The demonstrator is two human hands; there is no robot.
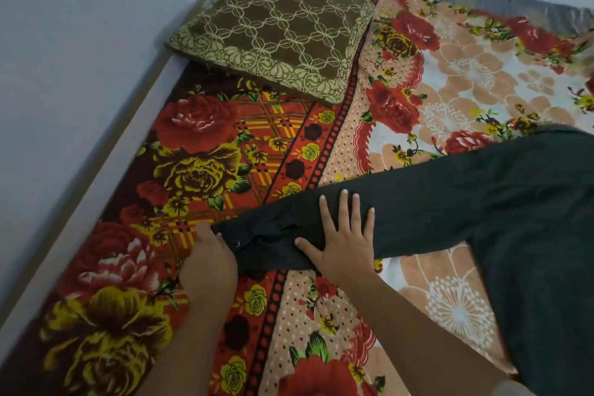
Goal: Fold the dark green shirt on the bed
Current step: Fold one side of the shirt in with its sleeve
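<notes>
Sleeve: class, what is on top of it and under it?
The right hand lies flat on the sleeve; the left hand grips its cuff. Floral bedspread shows around it; beneath is hidden.

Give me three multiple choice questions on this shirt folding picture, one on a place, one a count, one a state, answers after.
1. Where does the cushion lie? A. At the far left corner of the bed. B. On the floor. C. In a hand.
2. How many hands touch the dark green shirt? A. None. B. One. C. Two.
3. How does the right hand lie on the sleeve? A. In a fist. B. Flat, fingers spread. C. Pinching a button.
Answers: 1 A, it rests at that corner, apart from the dark green shirt. 2 C, the left hand grips the cuff while the right presses the sleeve. 3 B, its straight fingers show apart on the cloth.
</notes>
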